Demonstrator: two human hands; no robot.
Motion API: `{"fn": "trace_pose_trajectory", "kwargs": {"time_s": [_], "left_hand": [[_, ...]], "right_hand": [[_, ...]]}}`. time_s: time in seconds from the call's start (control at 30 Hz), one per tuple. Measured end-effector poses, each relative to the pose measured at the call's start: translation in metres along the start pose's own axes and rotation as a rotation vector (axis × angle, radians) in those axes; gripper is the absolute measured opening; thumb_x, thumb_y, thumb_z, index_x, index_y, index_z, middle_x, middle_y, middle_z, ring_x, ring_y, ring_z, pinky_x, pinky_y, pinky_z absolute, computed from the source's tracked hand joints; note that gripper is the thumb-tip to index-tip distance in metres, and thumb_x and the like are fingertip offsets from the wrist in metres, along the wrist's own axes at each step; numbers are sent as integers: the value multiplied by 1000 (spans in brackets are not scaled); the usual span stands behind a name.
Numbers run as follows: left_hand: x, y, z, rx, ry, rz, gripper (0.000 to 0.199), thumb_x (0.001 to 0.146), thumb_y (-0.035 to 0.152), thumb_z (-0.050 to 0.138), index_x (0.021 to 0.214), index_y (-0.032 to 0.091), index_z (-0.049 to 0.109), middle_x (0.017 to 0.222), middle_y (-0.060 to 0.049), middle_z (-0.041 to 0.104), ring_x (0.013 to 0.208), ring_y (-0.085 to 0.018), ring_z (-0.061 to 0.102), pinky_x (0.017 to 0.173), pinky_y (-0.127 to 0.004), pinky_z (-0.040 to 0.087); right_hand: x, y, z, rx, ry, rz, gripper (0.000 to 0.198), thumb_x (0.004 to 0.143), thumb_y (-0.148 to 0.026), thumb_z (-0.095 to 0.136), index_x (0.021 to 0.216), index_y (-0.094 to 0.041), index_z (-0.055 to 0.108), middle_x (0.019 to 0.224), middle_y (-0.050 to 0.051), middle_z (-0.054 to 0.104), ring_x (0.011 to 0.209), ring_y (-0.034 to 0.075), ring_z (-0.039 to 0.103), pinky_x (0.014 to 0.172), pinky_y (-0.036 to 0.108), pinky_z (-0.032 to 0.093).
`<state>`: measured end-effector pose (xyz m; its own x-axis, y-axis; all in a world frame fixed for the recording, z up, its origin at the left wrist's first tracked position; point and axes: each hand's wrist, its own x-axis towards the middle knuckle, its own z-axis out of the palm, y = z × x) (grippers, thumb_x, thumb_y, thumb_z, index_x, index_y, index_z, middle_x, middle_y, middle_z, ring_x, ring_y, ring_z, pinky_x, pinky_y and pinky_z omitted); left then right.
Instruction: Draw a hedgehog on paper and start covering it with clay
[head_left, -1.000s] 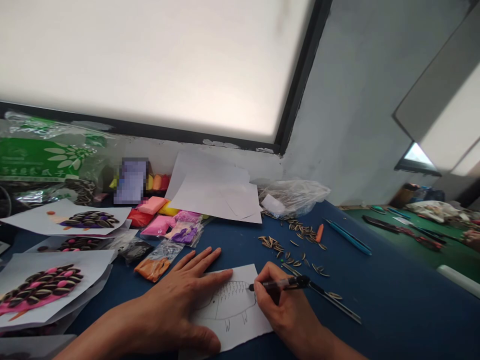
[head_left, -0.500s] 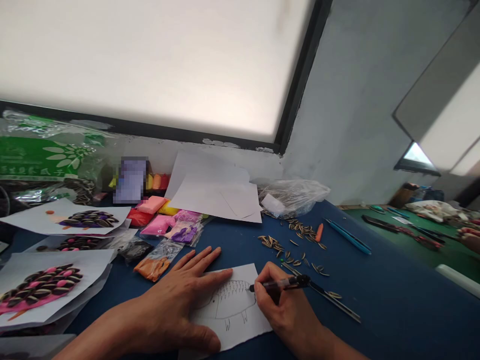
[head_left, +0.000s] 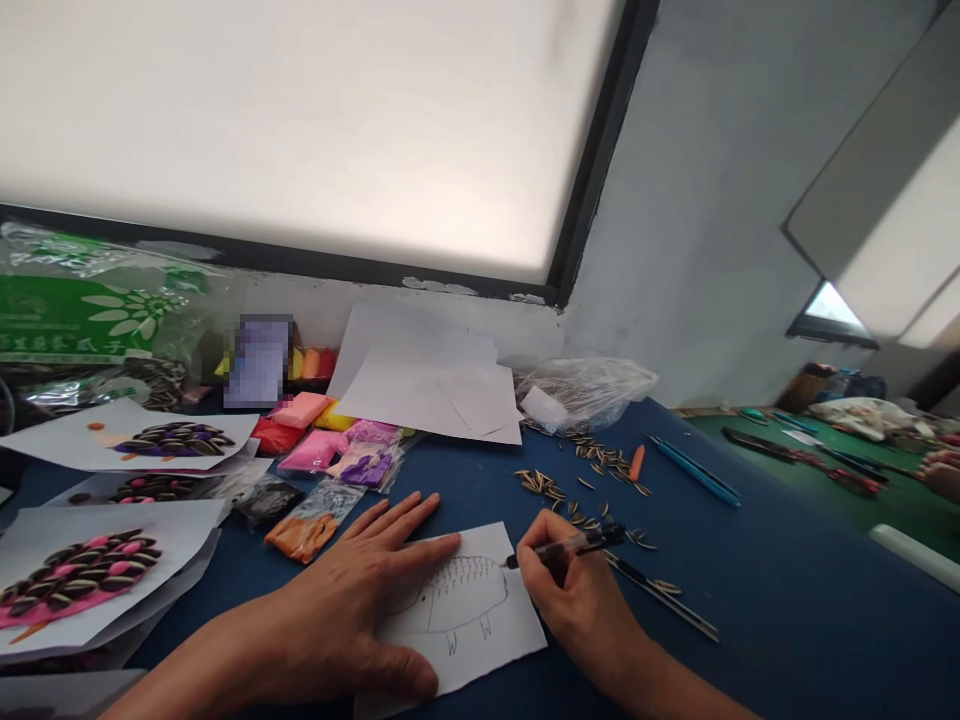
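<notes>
My left hand [head_left: 367, 590] lies flat with fingers spread on the left part of a white sheet of paper [head_left: 517, 640]. On that sheet is a line drawing of an animal [head_left: 466, 598] with a rounded body, short legs and rows of small marks across its back; my left hand hides part of it. A black pen [head_left: 574, 548] is gripped between the fingers of my right hand [head_left: 577, 600]. The pen's tip is at the drawing's upper right outline; whether it touches the paper I cannot tell.
Sunflower seeds [head_left: 540, 486] lie scattered beyond the paper, near a blue pen-like tool [head_left: 694, 470] and a thin rod [head_left: 667, 597]. Bagged coloured clay [head_left: 319, 450] and seed-covered pictures [head_left: 82, 570] are at left. Another person's hand [head_left: 941, 470] shows at far right.
My right hand and the pen have shifted slightly up and to the right over the drawing. My left hand stays in place on the paper.
</notes>
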<state>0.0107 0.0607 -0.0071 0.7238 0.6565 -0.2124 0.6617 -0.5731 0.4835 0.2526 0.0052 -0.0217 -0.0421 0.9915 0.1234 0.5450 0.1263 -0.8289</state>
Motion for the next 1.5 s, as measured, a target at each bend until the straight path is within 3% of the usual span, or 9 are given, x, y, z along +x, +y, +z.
{"fn": "trace_pose_trajectory", "kwargs": {"time_s": [0.33, 1.33, 1.5], "left_hand": [[1, 2, 0, 14, -15, -10, 99, 69, 60, 81, 151, 39, 30, 162, -4, 2, 147, -40, 3, 115, -65, 11], [1, -3, 2, -6, -6, -7, 99, 68, 64, 80, 151, 42, 30, 162, -2, 1, 148, -39, 2, 114, -66, 11], [1, -6, 4, -13, 12, 13, 99, 68, 66, 79, 150, 43, 30, 162, -2, 2, 147, -40, 3, 114, -66, 12]], "right_hand": [[-2, 0, 1, 7, -67, -3, 22, 93, -35, 48, 76, -22, 45, 60, -6, 40, 53, 12, 37, 46, 23, 28], [-3, 4, 2, -7, -99, -4, 20, 92, -35, 48, 77, -22, 46, 63, -5, 42, 54, 12, 37, 46, 23, 28], [-2, 4, 1, -7, -32, 0, 21, 91, -36, 46, 75, -22, 45, 62, -5, 42, 54, 13, 39, 47, 23, 31]]}}
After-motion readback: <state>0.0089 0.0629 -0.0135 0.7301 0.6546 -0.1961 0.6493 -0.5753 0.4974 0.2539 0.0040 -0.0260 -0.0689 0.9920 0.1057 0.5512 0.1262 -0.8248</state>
